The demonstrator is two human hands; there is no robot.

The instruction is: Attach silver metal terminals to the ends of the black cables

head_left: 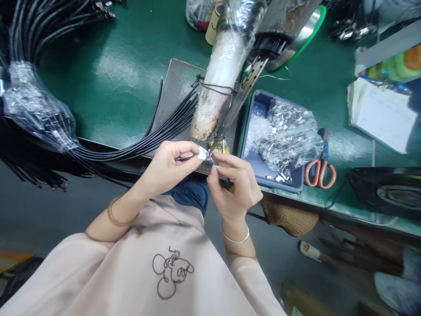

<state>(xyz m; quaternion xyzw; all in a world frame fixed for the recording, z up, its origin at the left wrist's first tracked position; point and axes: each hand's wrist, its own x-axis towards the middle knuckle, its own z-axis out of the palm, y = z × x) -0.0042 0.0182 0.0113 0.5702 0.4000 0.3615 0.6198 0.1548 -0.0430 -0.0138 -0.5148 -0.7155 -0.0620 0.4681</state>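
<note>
My left hand (171, 164) is closed in a pinch on the end of a thin black cable (189, 158), with white tape on a fingertip. My right hand (235, 182) is closed too, pinching something tiny and metallic right at that cable end. Both hands meet at the bench edge, just below the tip of a plastic-wrapped machine (219, 83) and its perforated metal strip (245, 85). A fan of black cables (158, 134) runs from the left across a dark plate (174, 87) toward my hands.
A blue tray (259, 173) holds a plastic bag of small metal clips (289, 131). Orange-handled scissors (320, 169) lie right of it. Bagged cable bundles (36, 112) fill the left, papers (383, 114) sit at the right on the green bench (115, 74), and a woven basket (291, 217) hangs below.
</note>
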